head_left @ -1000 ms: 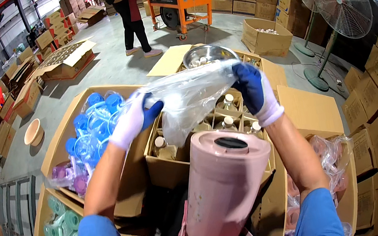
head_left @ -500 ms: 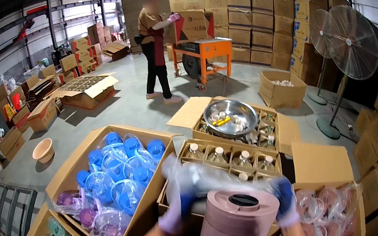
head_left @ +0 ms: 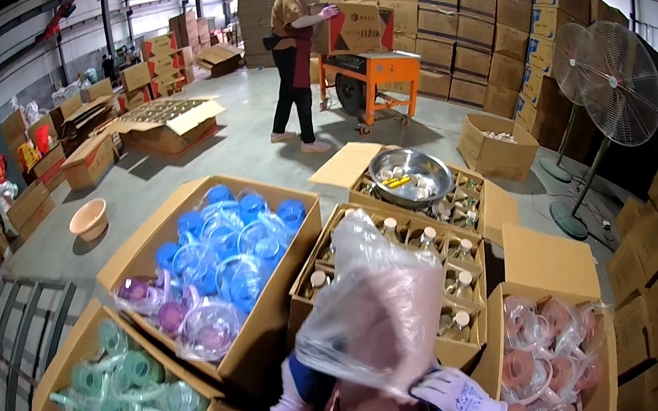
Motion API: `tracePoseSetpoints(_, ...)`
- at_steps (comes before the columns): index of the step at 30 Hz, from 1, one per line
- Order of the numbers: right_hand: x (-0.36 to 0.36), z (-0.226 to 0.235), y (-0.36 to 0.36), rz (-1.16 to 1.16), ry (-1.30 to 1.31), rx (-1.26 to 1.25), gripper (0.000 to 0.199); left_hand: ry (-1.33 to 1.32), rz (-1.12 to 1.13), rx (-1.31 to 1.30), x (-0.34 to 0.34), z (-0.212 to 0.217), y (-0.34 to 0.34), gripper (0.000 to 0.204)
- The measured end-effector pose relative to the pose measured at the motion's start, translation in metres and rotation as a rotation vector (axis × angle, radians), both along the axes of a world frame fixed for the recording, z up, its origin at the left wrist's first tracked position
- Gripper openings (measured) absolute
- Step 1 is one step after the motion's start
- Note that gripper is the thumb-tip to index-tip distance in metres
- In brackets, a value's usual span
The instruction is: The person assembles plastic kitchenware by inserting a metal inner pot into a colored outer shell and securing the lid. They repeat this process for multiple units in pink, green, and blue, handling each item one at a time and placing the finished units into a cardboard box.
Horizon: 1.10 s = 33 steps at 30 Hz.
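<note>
Fingers [head_left: 431, 389] clamped on clear bag [head_left: 378, 289] (right hand [head_left: 465, 402]; left [head_left: 301, 391] unclear), bottle carton [head_left: 458, 351], steel bowl [head_left: 428, 157] beyond

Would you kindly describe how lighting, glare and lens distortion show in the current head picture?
Head view: fisheye distortion, with blackened corners and tilted-looking cartons along the right side; head view: pale glare streaks the clear plastic bag; head view: the peach basin has a dark shadow beneath it.
</note>
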State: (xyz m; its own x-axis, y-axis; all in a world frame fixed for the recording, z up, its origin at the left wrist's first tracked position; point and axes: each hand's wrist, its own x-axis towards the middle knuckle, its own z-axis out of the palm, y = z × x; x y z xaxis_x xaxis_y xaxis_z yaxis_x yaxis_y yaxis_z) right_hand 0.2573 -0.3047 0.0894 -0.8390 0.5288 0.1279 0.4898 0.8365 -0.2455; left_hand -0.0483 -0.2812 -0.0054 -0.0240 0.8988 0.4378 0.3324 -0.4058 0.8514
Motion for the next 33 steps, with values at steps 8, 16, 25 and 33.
tracePoseSetpoints(8, -0.011, -0.050, -0.090, -0.044, 0.075, -0.842, 0.026, 0.949, -0.317, 0.260, -0.050, -0.047, -0.083, 0.061)
tracePoseSetpoints(16, -0.049, -0.080, -0.134, -0.694, 0.640, -0.441, 0.013, 0.477, -0.218, 0.190, 0.025, -0.024, -0.023, 0.019)
tracePoseSetpoints(25, -0.011, -0.038, -0.068, -0.922, 0.952, -0.154, 0.037, 0.482, -0.594, 0.765, 0.095, 0.096, -0.080, 0.026)
tracePoseSetpoints(33, 0.001, -0.020, 0.020, -0.993, 0.957, -0.143, 0.034, 0.325, 0.401, -0.085, -0.196, 0.012, -0.134, 0.055)
